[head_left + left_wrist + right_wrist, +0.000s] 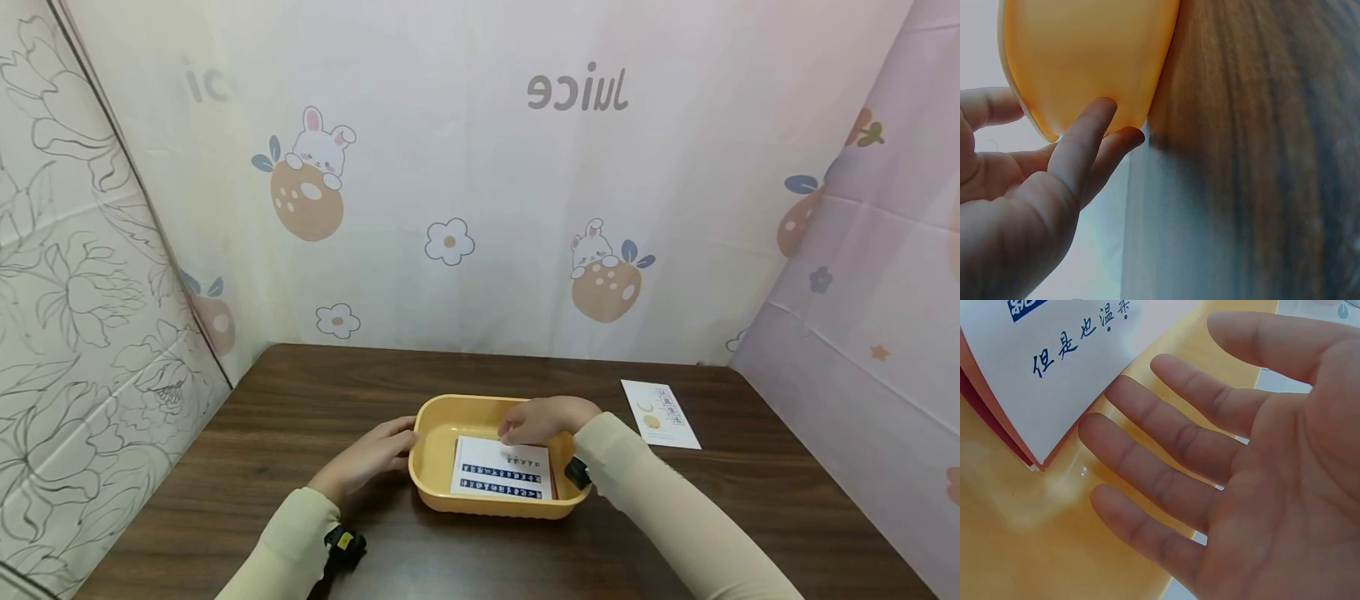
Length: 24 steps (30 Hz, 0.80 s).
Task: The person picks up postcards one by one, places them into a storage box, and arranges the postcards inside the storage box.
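A yellow plastic basin (498,505) stands on the table. My left hand (375,454) holds its left end, with fingers on both sides of the rim; in the left wrist view, fingertips (1100,109) lie against the outer wall. Inside the basin is a small stack of cards. Its top card (487,454) is white with dark blue bands of writing, and red and orange edges show underneath in the right wrist view. My right hand (547,417) reaches into the basin, its fingers (1141,469) extended and spread beside the card's edge, pinching nothing. Whether the fingertips touch the card I cannot tell.
Another white card (660,414), printed with a yellow moon and characters, lies on the table right of the basin. The dark wood table (322,383) meets a printed curtain (465,183) behind, with more cloth on both sides.
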Each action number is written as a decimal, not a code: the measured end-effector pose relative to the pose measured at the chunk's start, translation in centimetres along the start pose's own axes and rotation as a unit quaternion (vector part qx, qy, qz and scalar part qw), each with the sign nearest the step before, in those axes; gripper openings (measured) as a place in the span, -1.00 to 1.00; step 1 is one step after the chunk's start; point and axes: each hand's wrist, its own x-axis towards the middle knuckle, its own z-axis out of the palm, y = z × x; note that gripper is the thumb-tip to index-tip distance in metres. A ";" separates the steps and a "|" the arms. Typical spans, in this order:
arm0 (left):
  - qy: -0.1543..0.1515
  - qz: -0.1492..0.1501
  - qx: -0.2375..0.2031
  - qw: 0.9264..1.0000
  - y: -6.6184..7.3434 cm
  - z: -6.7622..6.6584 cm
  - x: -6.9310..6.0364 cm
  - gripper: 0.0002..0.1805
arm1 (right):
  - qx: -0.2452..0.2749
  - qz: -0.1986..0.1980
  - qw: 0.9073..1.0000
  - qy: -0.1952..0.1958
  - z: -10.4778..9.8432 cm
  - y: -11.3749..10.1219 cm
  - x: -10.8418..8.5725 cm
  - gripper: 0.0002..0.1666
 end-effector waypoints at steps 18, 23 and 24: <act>0.005 -0.007 0.005 1.000 0.1 0.0 -0.2 -0.39 | 0.033 -0.018 0.999 0.034 -2.4 0.7 -2.2 -0.59; 0.003 -0.004 0.006 1.000 0.1 0.0 -0.2 -0.40 | 0.037 -0.033 0.998 0.050 -3.6 1.7 -3.4 -0.60; 0.002 -0.003 0.006 1.000 0.1 0.0 -0.2 -0.40 | 0.037 -0.034 0.997 0.052 -3.8 1.9 -3.7 -0.59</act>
